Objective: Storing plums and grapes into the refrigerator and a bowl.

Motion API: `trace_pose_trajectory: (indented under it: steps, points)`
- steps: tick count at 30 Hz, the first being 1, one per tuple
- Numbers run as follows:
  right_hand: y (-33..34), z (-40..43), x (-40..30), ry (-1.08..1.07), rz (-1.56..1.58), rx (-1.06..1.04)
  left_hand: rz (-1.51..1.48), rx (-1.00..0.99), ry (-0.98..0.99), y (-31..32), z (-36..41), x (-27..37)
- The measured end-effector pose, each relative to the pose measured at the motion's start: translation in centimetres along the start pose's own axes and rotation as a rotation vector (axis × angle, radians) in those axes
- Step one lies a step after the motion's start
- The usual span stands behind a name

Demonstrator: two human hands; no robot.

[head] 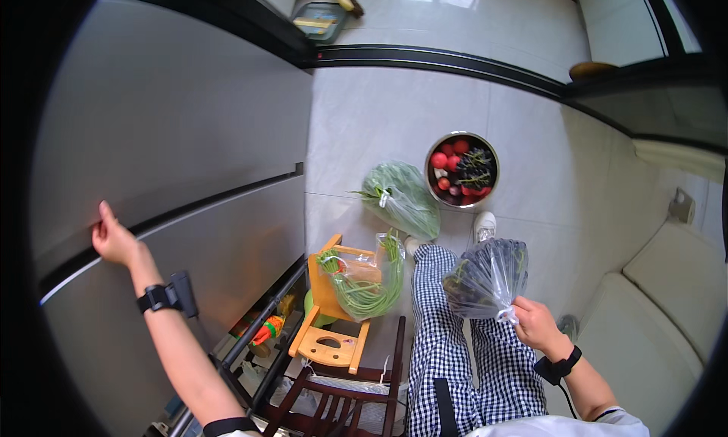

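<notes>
My left hand (pixel 115 235) is at the dark handle gap of a grey refrigerator drawer (pixel 182 232), fingers curled at the gap's edge and thumb up against the panel above. My right hand (pixel 532 320) grips the knotted neck of a clear plastic bag (pixel 483 283) with dark leafy contents, held over my legs. A bag of green vegetables (pixel 401 198) lies on the floor beside a round metal pot (pixel 462 170) holding red fruit and dark grapes. Long green beans in a clear bag (pixel 364 289) rest on a small wooden chair (pixel 324 289).
A black door track (pixel 432 56) crosses the floor ahead. Behind the small chair stand a dark wooden chair (pixel 341 388) and a black-railed rack (pixel 264 317) at lower left. A pale sofa (pixel 642 312) is at the right. A dustpan (pixel 321 22) lies beyond the track.
</notes>
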State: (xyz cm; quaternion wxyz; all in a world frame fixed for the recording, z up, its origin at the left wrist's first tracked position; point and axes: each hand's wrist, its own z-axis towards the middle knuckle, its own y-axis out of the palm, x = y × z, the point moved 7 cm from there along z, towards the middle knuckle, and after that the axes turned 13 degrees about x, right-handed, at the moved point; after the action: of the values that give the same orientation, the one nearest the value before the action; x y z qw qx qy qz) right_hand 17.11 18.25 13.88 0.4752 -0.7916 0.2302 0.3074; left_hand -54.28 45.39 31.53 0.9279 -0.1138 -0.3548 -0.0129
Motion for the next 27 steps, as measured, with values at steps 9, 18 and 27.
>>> trace_pose_trajectory:
  steps: [9, 18, 27]
  points:
    - [-0.6, -4.7, 5.8, 0.046, 0.036, 0.090, 0.091, -0.042, -0.348, 0.3, 5.7, -1.9]
    - [-4.4, -3.9, 5.4, 0.129, -0.008, 0.191, 0.275, -0.040, -0.150, -0.2, -2.5, 6.7]
    - [-4.4, -1.7, 3.5, 0.042, -0.097, 0.195, 0.326, -0.685, 0.727, 1.3, -21.2, 26.3]
